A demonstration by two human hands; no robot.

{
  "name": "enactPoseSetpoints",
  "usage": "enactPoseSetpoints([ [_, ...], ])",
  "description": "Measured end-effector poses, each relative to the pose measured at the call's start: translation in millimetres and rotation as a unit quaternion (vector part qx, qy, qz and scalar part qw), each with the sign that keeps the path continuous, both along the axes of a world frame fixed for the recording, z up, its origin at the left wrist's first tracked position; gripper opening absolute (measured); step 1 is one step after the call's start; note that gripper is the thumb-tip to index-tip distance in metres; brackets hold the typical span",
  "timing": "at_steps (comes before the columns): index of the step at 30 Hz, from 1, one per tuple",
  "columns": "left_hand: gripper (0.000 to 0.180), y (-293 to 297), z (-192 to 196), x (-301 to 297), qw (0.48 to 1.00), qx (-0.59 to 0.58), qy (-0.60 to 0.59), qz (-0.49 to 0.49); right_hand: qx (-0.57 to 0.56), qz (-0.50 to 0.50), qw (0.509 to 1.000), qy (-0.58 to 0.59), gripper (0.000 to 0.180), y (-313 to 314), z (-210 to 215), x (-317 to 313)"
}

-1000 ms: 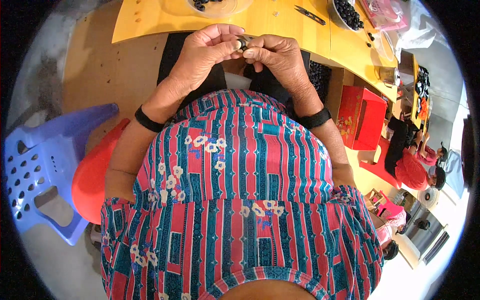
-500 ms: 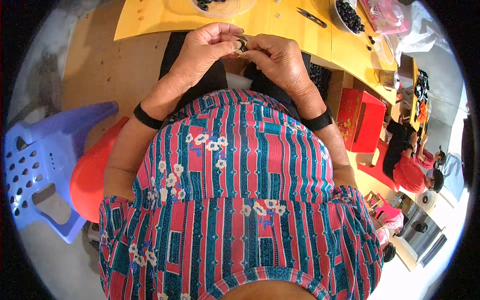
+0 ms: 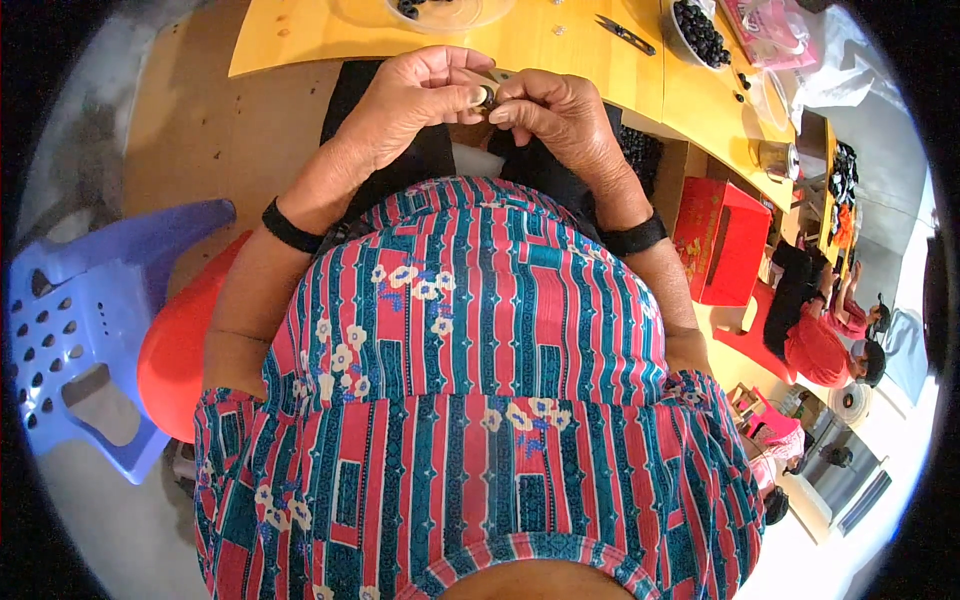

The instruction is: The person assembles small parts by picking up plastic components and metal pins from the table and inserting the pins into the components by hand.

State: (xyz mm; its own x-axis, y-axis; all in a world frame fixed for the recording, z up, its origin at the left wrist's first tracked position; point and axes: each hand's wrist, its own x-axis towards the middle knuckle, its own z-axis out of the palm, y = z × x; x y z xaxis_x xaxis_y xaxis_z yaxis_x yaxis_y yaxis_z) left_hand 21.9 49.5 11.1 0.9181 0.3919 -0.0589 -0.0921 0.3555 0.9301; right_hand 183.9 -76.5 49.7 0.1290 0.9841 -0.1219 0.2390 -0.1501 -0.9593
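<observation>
Just over the near edge of the yellow table (image 3: 320,38), both hands meet around a small round black piece (image 3: 487,97). My left hand (image 3: 425,95) pinches it between thumb and fingers. My right hand (image 3: 550,108) is closed in a pinch against the piece's right side, its thumb and forefinger touching it. The fingers cover most of the piece, so its exact kind does not show. Beyond my hands stands a clear round plastic container (image 3: 480,14) with similar black pieces in it.
Thread snips (image 3: 626,34) lie on the table to the right. A bowl (image 3: 680,45) of black pieces stands farther right, near a metal cup (image 3: 775,157). Below are a red box (image 3: 722,240) and, at left, a blue plastic chair (image 3: 75,340). Other people (image 3: 820,345) sit at far right.
My right thumb has shifted slightly and more of the black piece shows between the fingers. Both hands stay in nearly the same place.
</observation>
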Motion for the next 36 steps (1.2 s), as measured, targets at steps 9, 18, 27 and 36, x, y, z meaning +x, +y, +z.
enactPoseSetpoints([
  [9,0.038,-5.7,6.8,-0.7,0.999,-0.050,-0.001,-0.006,0.052,0.037,0.994,0.090,0.026,-1.7,-7.1,-1.8],
  [18,0.038,-5.1,2.5,-1.0,0.997,-0.071,0.009,-0.023,0.061,0.043,0.995,0.070,0.028,-2.6,-11.7,-3.9],
  [27,0.031,-10.4,-10.3,-0.4,0.991,-0.132,-0.008,-0.025,0.091,0.026,0.994,0.058,0.023,-1.2,-18.1,-7.4],
  [36,0.053,-20.4,6.5,-2.6,0.995,0.058,-0.065,-0.044,0.144,-0.022,0.988,0.041,0.021,-5.4,-7.0,-14.6],
])
